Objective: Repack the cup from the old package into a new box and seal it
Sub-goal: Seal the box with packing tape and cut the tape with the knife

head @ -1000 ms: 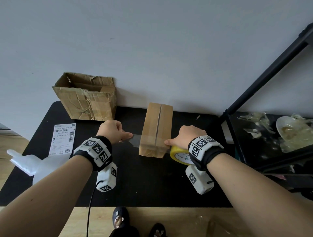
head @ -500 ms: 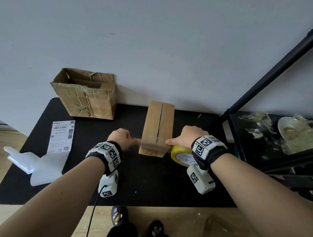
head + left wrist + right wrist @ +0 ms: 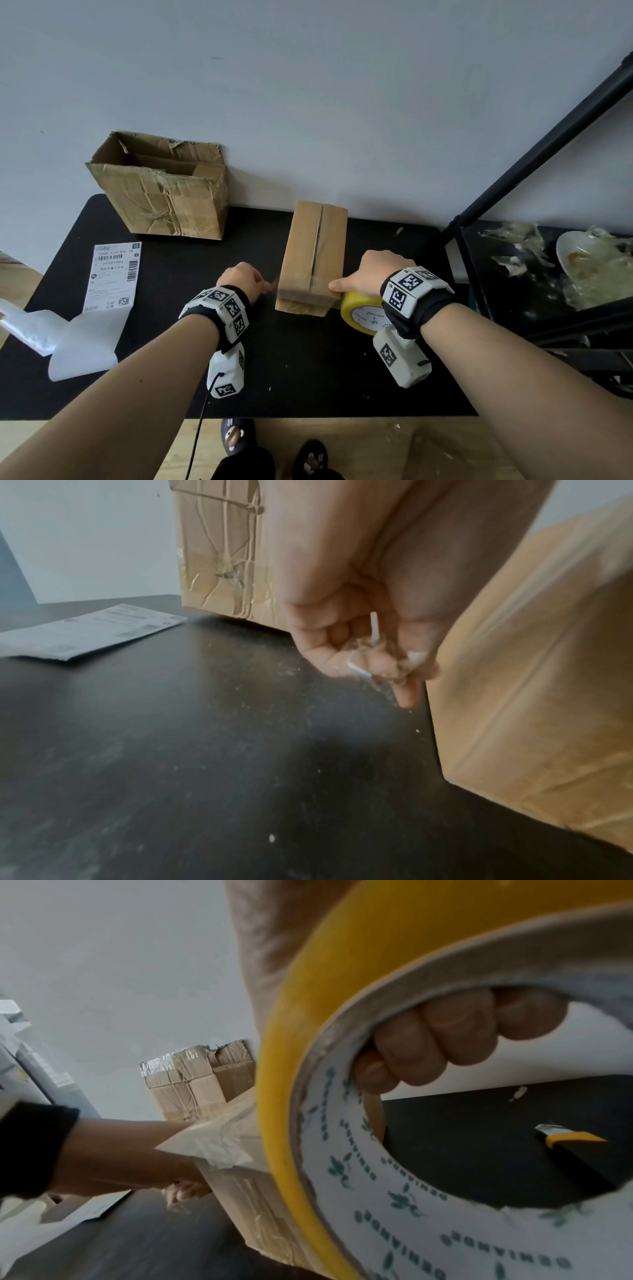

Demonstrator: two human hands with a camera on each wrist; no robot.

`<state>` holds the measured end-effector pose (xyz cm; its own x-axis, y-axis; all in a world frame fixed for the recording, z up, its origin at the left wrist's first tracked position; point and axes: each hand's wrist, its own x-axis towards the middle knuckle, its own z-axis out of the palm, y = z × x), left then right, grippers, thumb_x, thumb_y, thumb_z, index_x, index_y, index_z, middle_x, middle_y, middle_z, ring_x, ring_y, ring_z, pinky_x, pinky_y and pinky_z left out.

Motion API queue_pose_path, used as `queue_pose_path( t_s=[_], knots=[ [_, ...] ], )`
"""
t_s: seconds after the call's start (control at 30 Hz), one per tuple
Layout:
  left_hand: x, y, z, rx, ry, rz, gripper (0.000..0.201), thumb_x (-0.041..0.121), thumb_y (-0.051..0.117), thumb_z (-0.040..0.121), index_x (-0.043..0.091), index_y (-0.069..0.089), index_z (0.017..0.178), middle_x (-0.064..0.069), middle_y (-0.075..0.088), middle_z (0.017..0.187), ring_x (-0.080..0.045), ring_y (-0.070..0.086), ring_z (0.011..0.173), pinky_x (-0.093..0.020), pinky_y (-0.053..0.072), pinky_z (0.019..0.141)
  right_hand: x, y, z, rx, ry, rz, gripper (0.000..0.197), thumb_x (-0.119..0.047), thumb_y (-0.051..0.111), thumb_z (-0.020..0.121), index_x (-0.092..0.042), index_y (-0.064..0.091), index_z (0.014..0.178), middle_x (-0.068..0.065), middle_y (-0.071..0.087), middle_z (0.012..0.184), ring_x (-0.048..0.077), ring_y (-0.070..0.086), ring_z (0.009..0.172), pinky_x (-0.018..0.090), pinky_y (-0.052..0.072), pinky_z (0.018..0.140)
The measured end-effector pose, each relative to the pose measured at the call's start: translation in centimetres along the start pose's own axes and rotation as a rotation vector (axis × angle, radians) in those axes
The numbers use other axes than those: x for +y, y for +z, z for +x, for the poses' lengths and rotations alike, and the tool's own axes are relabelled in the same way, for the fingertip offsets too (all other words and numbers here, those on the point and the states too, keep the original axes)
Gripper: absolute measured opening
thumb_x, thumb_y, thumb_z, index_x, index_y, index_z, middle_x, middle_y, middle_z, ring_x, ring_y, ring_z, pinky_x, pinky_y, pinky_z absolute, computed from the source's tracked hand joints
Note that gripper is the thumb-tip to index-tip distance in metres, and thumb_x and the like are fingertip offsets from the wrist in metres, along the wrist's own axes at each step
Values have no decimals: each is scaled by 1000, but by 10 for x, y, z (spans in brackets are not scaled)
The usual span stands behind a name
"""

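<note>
Both bare forearms reach forward from the lower corners of the head view, each wrist in a black band carrying white marker blocks.

Left hand (image 3: 239,279): knuckles up, fingers curled into a loose fist; fingertips (image 3: 383,666) and thumb pinch the crumpled end of a strip of clear adhesive tape (image 3: 375,645). Hand sits low over the black tabletop (image 3: 291,370).

Right hand (image 3: 368,275): back of hand up, thumb extended leftward, its tip touching the near right edge of the closed brown cardboard box (image 3: 313,253). Remaining fingers (image 3: 435,1039) hooked through the core of the yellow tape roll (image 3: 363,313), gripping it.
</note>
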<state>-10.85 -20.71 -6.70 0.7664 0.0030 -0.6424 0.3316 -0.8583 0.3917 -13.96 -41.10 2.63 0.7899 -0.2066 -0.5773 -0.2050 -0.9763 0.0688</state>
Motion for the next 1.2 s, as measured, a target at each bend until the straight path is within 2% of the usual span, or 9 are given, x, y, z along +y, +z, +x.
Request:
queue_pose_path(
  t_s=[0.2, 0.33, 0.47, 0.53, 0.67, 0.8, 1.0, 1.1, 1.2],
  knots=[
    [8, 0, 5, 14, -38, 97, 28, 32, 66, 85, 12, 67, 105, -8, 66, 103, -23, 63, 96, -33, 53, 83, -3, -3, 3, -27, -3, -34, 64, -77, 57, 71, -19, 51, 96, -2, 51, 78, 20, 55, 84, 33, 47, 81],
    [14, 3, 5, 41, -25, 180, 32, 29, 66, 85, 9, 63, 110, -10, 64, 106, -24, 62, 96, -31, 50, 77, -4, -4, 1, -27, -9, -39, 61, -75, 57, 72, -19, 49, 92, -2, 50, 76, 19, 54, 79, 29, 43, 69],
    [21, 5, 5, 41, 24, 284, 28, 21, 61, 88, 7, 60, 113, -12, 62, 110, -27, 61, 99, -31, 48, 76, -5, -6, -1, -19, -1, -37, 60, -74, 57, 74, -17, 50, 91, -2, 49, 72, 14, 47, 63, 26, 36, 56],
    [21, 8, 5, 53, 58, 328, 25, 16, 58, 90, 7, 60, 113, -12, 63, 110, -27, 61, 100, -30, 47, 75, -6, -6, -1, -21, 1, -38, 59, -74, 57, 75, -17, 50, 91, -2, 49, 72, 14, 46, 63, 26, 35, 55],
    [19, 7, 5, 47, 56, 318, 27, 16, 60, 88, 7, 61, 114, -13, 62, 110, -28, 61, 100, -32, 48, 78, -7, -8, -3, -26, -1, -40, 59, -74, 58, 74, -19, 50, 92, -2, 47, 72, 19, 51, 76, 28, 39, 65],
    [16, 9, 6, 21, 26, 248, 28, 18, 59, 89, 7, 61, 114, -13, 62, 111, -27, 60, 101, -32, 48, 79, -5, -6, -2, -19, 1, -30, 62, -75, 57, 73, -17, 54, 98, -3, 48, 73, 19, 51, 76, 28, 39, 63],
    [8, 10, 11, 2, 6, 112, 22, 23, 60, 89, 13, 66, 107, -7, 60, 102, -20, 55, 87, -30, 49, 80, -4, -4, 0, -21, 12, -13, 74, -76, 58, 71, -15, 57, 113, 0, 52, 89, 20, 50, 81, 29, 39, 66],
    [3, 10, 16, -23, 3, 154, 38, 36, 67, 83, 13, 62, 113, -10, 52, 121, -23, 56, 103, -33, 49, 88, -4, -6, 1, -29, 11, 0, 73, -75, 59, 71, -15, 57, 113, 0, 53, 89, 20, 51, 81, 29, 39, 66],
    [-2, 9, 19, -2, 18, 184, 52, 43, 71, 78, 10, 55, 115, -10, 52, 120, -22, 55, 103, -33, 48, 83, -4, -6, 2, -32, 10, -3, 76, -75, 59, 71, -15, 57, 116, 0, 53, 91, 20, 51, 81, 28, 38, 63]
  ],
)
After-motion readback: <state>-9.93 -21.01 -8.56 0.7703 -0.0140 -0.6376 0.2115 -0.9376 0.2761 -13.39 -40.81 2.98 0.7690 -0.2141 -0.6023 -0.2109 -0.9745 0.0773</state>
